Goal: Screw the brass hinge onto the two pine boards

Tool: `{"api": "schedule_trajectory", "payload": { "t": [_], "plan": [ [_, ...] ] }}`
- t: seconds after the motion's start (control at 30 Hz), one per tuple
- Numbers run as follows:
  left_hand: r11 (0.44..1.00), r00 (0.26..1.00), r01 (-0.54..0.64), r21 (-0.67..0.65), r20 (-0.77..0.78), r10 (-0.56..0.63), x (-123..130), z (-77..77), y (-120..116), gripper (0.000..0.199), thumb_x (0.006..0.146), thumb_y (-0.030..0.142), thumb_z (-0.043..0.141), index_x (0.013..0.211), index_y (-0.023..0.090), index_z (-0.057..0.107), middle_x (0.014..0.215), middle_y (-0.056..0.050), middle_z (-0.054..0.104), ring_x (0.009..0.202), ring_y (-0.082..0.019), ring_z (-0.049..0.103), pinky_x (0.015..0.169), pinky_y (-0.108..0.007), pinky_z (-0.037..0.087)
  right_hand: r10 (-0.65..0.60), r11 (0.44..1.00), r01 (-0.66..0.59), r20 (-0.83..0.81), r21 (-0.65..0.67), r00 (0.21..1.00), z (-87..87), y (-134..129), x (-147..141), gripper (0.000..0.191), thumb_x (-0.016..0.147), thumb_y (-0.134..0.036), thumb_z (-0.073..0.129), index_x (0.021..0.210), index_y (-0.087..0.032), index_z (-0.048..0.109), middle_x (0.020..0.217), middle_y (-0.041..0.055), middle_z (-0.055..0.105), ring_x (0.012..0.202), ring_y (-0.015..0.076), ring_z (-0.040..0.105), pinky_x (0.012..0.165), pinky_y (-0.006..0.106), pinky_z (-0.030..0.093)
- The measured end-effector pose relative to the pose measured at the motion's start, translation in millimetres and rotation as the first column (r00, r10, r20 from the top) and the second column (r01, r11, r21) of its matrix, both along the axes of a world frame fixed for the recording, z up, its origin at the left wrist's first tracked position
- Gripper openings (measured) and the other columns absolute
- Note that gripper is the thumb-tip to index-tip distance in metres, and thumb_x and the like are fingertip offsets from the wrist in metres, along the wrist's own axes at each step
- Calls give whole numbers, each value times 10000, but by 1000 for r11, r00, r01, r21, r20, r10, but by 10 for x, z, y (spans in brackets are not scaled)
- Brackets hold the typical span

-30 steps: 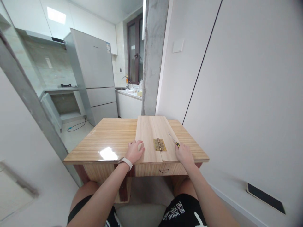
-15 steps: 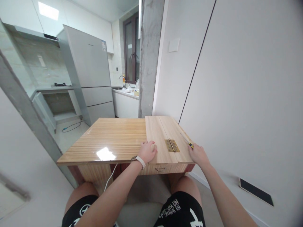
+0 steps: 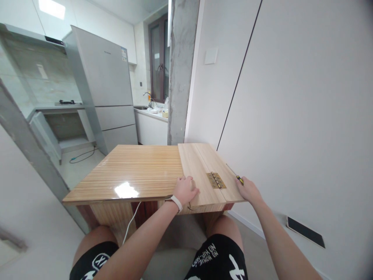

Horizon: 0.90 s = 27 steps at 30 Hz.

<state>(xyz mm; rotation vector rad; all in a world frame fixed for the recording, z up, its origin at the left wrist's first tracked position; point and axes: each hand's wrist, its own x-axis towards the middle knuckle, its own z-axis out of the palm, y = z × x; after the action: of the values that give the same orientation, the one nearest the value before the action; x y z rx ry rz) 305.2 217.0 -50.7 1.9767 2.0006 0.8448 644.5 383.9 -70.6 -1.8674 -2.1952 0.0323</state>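
Two pale wooden boards [image 3: 192,163] lie side by side on the right part of the table [image 3: 140,167]. A brass hinge [image 3: 216,180] sits across the seam between them. My left hand [image 3: 185,190], with a watch at the wrist, rests on the left board's near left edge, fingers apart. At the right board's outer edge, my right hand [image 3: 247,190] is closed around a screwdriver [image 3: 239,179] with a yellow and black handle. Its thin shaft points away and to the left, over the board.
Below the tabletop is a drawer front, and a white cable [image 3: 132,221] hangs at the table's front. A white wall [image 3: 291,97] stands close on the right. A grey refrigerator [image 3: 101,74] and a sink are beyond the table.
The boards have turned slightly, their near ends shifting right along with the hinge. Both hands have moved a little to the right, the screwdriver still in my right one.
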Motion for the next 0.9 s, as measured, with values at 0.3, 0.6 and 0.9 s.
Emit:
{"api": "schedule_trajectory", "payload": {
  "t": [0.3, 0.6, 0.9],
  "plan": [
    [999, 999, -33, -29, 40, 34, -58, 66, -9, 563, 885, 446, 614, 1349, 127, 585, 1341, -177, 635, 1267, -303, 558, 1105, -369, 387, -98, 993, 96, 25, 74, 995, 56, -2, 59, 443, 1049, -515, 381, 998, -163, 646, 1039, 174, 725, 984, 274, 673, 767, 331, 423],
    [999, 999, -29, -36, 14, 30, 28, 111, -17, 530, 877, 435, 625, 1304, 123, 623, 1302, -191, 650, 1273, -349, 541, 1110, -430, 375, -92, 995, 91, -10, -28, 996, 121, 18, -48, 438, 1026, -525, 427, 1041, -169, 683, 1067, 177, 739, 975, 275, 685, 759, 324, 428],
    [994, 940, -88, -61, 324, 103, 2, 71, 76, 449, 888, 376, 628, 1257, 121, 640, 1233, -191, 700, 1190, -309, 634, 1040, -403, 444, -122, 988, 94, -244, -124, 962, 160, 209, 21, 500, 995, -576, 439, 1063, -162, 712, 1078, 171, 743, 949, 259, 681, 720, 299, 428]
  ]
}}
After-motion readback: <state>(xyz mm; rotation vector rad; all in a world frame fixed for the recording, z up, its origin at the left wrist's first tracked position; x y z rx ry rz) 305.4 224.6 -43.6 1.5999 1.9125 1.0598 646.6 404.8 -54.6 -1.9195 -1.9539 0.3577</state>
